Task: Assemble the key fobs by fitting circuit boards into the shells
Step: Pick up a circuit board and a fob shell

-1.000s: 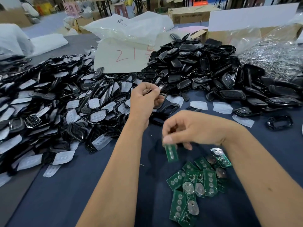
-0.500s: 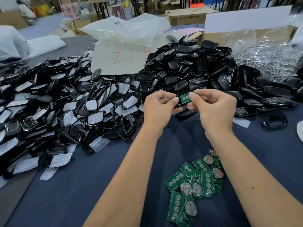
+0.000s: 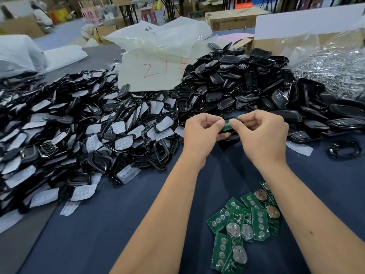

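While the blue cloth table (image 3: 98, 234) carries everything, the bulk of it is two heaps: a sprawling pile of black frames and white rubber pads (image 3: 69, 135) on the left, and a taller mound of glossy black shells (image 3: 237, 84) at back right. Behind them lies a milky plastic bag (image 3: 158, 62) with red marker scrawl, and crinkled clear film (image 3: 325, 62) covers shiny metal bits at far right.

Change since a second ago: the right hand (image 3: 262, 139) was down near the loose circuit boards (image 3: 245, 228) with one board pinched; it has come up and met the left hand (image 3: 201, 133) in front of the shell mound. So pick is done, fitting is under way (judgement, not yet seated as far as can be seen).

Left fingers curl round a black shell (image 3: 230, 133), mostly hidden behind the knuckles. Right thumb and forefinger pinch the green circuit board (image 3: 229, 123) at its edge, holding it against the shell between the two hands.

Materials: boards are flat, rigid green rectangles with round contact pads, some with silver coin-cell holders. Shells are hard, slick, rounded plastic. Pads look soft, matte, translucent. One empty black frame (image 3: 344, 150) sits alone on the cloth at right.
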{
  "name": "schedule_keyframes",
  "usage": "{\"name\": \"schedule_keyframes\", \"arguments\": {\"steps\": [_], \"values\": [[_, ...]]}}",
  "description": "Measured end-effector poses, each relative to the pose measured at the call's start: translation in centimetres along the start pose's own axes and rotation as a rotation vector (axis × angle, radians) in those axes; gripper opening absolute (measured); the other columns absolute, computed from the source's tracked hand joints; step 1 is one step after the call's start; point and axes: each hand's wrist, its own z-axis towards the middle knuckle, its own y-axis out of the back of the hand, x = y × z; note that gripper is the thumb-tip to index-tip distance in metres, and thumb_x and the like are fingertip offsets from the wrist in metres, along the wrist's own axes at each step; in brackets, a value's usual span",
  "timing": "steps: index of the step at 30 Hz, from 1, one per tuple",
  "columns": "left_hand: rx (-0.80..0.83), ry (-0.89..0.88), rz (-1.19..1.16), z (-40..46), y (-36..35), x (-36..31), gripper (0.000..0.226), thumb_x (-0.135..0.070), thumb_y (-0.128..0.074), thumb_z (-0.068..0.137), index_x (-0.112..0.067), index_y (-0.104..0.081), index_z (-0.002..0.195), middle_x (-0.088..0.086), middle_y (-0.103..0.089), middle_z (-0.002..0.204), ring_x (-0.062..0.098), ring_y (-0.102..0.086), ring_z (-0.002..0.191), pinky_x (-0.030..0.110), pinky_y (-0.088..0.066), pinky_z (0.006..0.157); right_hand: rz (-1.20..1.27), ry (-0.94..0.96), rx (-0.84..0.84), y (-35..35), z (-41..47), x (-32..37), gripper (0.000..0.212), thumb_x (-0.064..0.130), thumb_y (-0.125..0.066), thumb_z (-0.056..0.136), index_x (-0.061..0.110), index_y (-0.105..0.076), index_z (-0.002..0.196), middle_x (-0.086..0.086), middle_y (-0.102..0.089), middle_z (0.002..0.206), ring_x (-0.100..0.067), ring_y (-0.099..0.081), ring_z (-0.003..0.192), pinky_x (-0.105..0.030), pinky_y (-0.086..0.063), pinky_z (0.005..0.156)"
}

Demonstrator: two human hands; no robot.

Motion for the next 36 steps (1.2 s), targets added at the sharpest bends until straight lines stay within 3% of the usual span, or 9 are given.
{"name": "schedule_keyframes", "arguments": {"steps": [5,9,13,22,24,26,29,32,36], "values": [[0.014,-0.031,0.046,-0.1,0.1,0.1,0.003,0.002,-0.072,0.092,-0.001,-0.071,0.092,0.015,-0.070,0.083,0.013,-0.073,0.071,0.028,-0.062,0.071,-0.006,-0.038,-0.019,-0.1,-0.1,0.0,0.013,0.029,-0.086,0.085,0.021,-0.076,0.083,0.013,-0.070,0.071,-0.001,-0.067,0.070,-0.010,-0.048,0.059],[0.037,-0.035,0.062,0.0,0.6,-0.1,0.003,0.004,-0.072,0.092,0.002,-0.071,0.094,0.029,-0.071,0.092,0.016,-0.073,0.073,0.033,-0.064,0.075,-0.021,-0.015,0.030,0.1,-0.2,0.1,0.014,0.028,-0.085,0.086,0.023,-0.074,0.080,0.011,-0.069,0.068,-0.005,-0.067,0.068,-0.013,-0.048,0.057],[0.053,-0.018,0.078,0.0,0.7,-0.2,0.010,0.004,-0.074,0.090,0.002,-0.070,0.099,0.016,-0.068,0.081,0.013,-0.074,0.067,0.036,-0.065,0.081,-0.037,-0.018,-0.010,-0.1,-0.4,0.3,0.018,0.029,-0.084,0.086,0.019,-0.071,0.079,0.010,-0.068,0.066,-0.004,-0.066,0.067,-0.008,-0.044,0.055],[0.060,-0.001,0.118,-0.3,1.3,-1.2,0.012,0.002,-0.076,0.089,-0.007,-0.071,0.095,0.017,-0.064,0.083,0.021,-0.073,0.064,0.052,-0.060,0.087,-0.069,-0.052,0.005,-0.2,-0.4,0.0,0.033,0.041,-0.087,0.080,0.020,-0.066,0.093,0.006,-0.067,0.070,-0.001,-0.061,0.062,-0.008,-0.039,0.057],[0.076,0.000,0.102,-0.2,1.7,-1.5,0.014,0.004,-0.076,0.088,-0.006,-0.071,0.097,0.018,-0.065,0.083,0.023,-0.071,0.063,0.046,-0.061,0.084,0.013,-0.078,0.074,-0.2,-0.2,-0.3,0.026,0.039,-0.087,0.082,0.024,-0.070,0.095,0.005,-0.071,0.079,-0.004,-0.063,0.062,-0.017,-0.047,0.058],[0.094,0.021,0.052,-0.2,2.0,-1.8,0.015,0.006,-0.075,0.087,-0.001,-0.071,0.100,0.016,-0.069,0.083,0.024,-0.070,0.062,0.037,-0.063,0.076,0.208,-0.142,0.182,-0.3,-0.1,-0.2,0.014,0.028,-0.085,0.086,0.023,-0.074,0.094,-0.003,-0.076,0.086,-0.013,-0.067,0.061,-0.028,-0.050,0.050],[0.108,0.048,0.010,-0.2,2.1,-2.0,0.016,0.010,-0.071,0.088,0.002,-0.070,0.102,0.012,-0.072,0.081,0.023,-0.069,0.062,0.031,-0.062,0.073,0.369,-0.168,0.250,-0.4,-0.1,-0.3,0.008,0.012,-0.081,0.090,0.019,-0.077,0.090,-0.007,-0.077,0.079,-0.014,-0.065,0.058,-0.024,-0.048,0.045],[0.120,0.045,0.007,-0.3,1.9,-1.8,0.016,0.009,-0.070,0.089,0.001,-0.070,0.103,0.012,-0.072,0.081,0.021,-0.068,0.062,0.036,-0.062,0.079,0.392,-0.176,0.230,-0.5,-0.1,-0.5,0.007,0.009,-0.081,0.089,0.014,-0.077,0.093,-0.002,-0.074,0.071,-0.012,-0.063,0.056,-0.021,-0.048,0.047],[0.104,0.034,0.032,-0.4,1.6,-1.7,0.018,0.005,-0.074,0.089,-0.002,-0.072,0.105,0.031,-0.070,0.096,0.021,-0.070,0.065,0.033,-0.061,0.077,0.364,-0.194,0.168,-0.6,-0.1,-0.4,0.008,0.010,-0.082,0.089,0.011,-0.075,0.086,0.004,-0.069,0.061,-0.008,-0.059,0.048,-0.020,-0.046,0.044]]}}
